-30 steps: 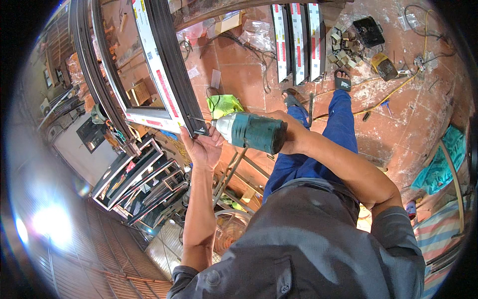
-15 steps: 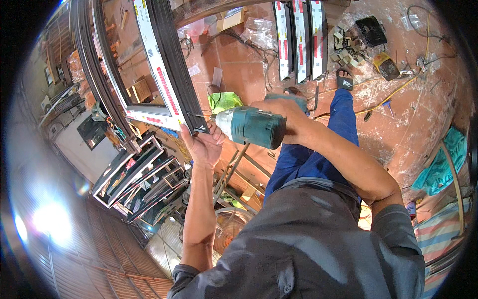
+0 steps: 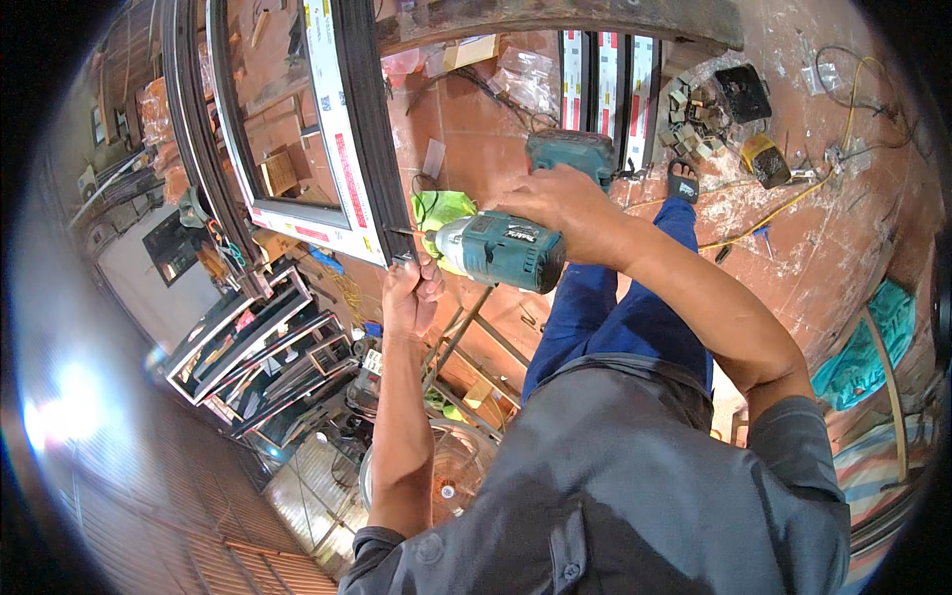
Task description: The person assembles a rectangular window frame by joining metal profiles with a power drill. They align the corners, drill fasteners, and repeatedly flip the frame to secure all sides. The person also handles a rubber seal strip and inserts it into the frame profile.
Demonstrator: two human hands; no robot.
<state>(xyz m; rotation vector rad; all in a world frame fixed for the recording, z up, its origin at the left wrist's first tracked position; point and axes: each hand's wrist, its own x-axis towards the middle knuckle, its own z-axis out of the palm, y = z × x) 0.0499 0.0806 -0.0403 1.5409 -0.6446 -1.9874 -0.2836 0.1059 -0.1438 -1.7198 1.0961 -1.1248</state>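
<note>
My right hand (image 3: 570, 210) is wrapped round the grip of a teal cordless drill (image 3: 516, 252). The drill lies on its side, its thin bit pointing left at the edge of a dark metal window frame (image 3: 379, 193). White and red protective film covers part of that frame. At the frame's lower corner, my left hand (image 3: 412, 302) has its fingers curled and gripping the end. Whether a small loose part is pinched there too, I cannot tell. The bit's tip appears beside the frame's dark face; contact is not clear.
More film-covered profiles (image 3: 607, 94) stand at the far middle. Small metal blocks (image 3: 689, 119), a black tray (image 3: 742, 91) and a yellow-black container (image 3: 765, 161) lie on the floor. A yellow cable (image 3: 793, 203) runs nearby. A fan (image 3: 446, 466) stands low left; finished frames (image 3: 248, 337) are stacked left.
My left hand has gone from spread fingers under the corner to a curled grip on it. The drill has tilted, so its battery end shows more. The view has shifted slightly.
</note>
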